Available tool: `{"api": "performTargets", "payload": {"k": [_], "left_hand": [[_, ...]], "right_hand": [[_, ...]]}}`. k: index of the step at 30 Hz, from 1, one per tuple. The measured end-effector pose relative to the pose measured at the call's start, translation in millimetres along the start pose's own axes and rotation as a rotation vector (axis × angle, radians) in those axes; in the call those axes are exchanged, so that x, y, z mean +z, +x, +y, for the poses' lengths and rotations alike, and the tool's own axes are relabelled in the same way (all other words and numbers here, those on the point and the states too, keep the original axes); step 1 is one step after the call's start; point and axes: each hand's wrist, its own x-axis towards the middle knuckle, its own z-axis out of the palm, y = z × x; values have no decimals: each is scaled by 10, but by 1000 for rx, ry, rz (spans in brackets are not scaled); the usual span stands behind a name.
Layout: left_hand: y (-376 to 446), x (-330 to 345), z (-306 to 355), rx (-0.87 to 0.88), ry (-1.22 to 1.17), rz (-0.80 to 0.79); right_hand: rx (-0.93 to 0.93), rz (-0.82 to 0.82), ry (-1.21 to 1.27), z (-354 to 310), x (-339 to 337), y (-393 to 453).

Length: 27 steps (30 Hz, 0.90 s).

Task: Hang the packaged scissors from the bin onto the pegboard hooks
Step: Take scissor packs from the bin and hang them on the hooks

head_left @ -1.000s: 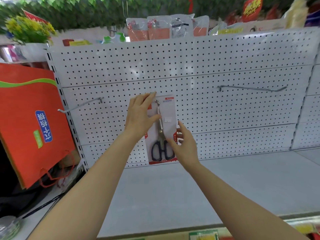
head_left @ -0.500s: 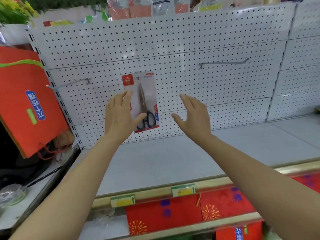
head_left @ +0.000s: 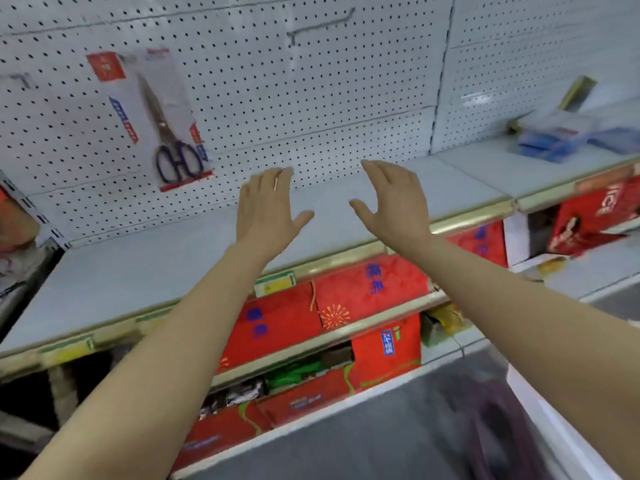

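Note:
One pack of scissors (head_left: 152, 116), a red-and-white card with black-handled scissors, hangs on the white pegboard (head_left: 311, 98) at the upper left. My left hand (head_left: 268, 213) is below and to the right of it, empty, fingers spread. My right hand (head_left: 394, 202) is beside the left one, also empty and spread. Both hover over the grey shelf (head_left: 138, 271), well apart from the pack. A bare hook (head_left: 322, 27) sticks out of the board at the top. The bin is not visible.
Blurred blue and white packages (head_left: 561, 133) lie on the shelf at the far right. Red gift boxes (head_left: 367, 289) fill the lower shelves under the gold shelf edge. The grey floor (head_left: 398, 438) shows at the bottom right.
Both hands have let go of the pack, which now hangs on its hook. The hands have drawn back and to the right, and the view has swung down and right.

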Motion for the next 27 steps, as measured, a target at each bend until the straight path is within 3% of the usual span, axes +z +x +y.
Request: {"api": "performTargets", "payload": {"k": [12, 27], "left_hand": [[113, 1046, 1590, 342, -181, -175], [-374, 2483, 4160, 643, -298, -437]], "right_hand": [[319, -49, -283, 1352, -451, -1429], [709, -299, -523, 3255, -1413, -3438]]}}
